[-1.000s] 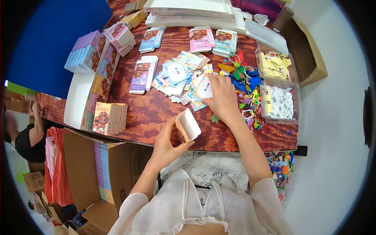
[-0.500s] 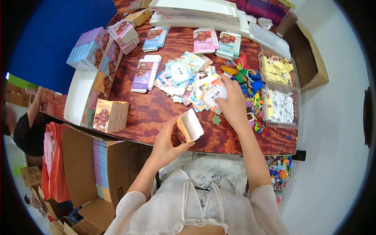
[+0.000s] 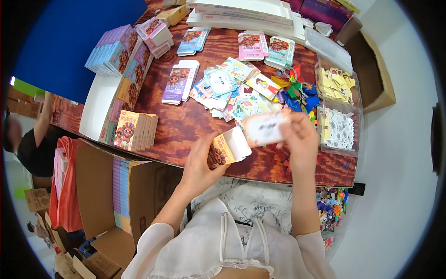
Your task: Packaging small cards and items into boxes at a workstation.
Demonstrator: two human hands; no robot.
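Note:
My left hand [image 3: 197,162] is wrapped round a small yellow-orange box [image 3: 225,149] over the table's near edge, its white open end tilted toward the right. Between the fingers of my right hand [image 3: 299,137] is a card [image 3: 265,129] with a pale middle and an orange patterned border, slightly blurred. The card's left end is close to the box's opening. Just beyond lies a loose pile of colourful cards [image 3: 220,83]. To the right of that pile are small colourful trinkets [image 3: 302,95] in blue, green and yellow.
Flattened boxes in purple [image 3: 176,83], blue [image 3: 192,41], pink [image 3: 252,45] and green [image 3: 280,52] lie around the pile. Filled yellow boxes [image 3: 132,131] stand at left by a white tray [image 3: 94,104]. A clear divided container [image 3: 341,149] holds paper pieces. A co-worker's arm [image 3: 42,121] shows far left.
My right hand has lifted the card off the pile and brought it nearer, beside the box. My left hand still holds the box, which has tilted a little. The view has shifted slightly.

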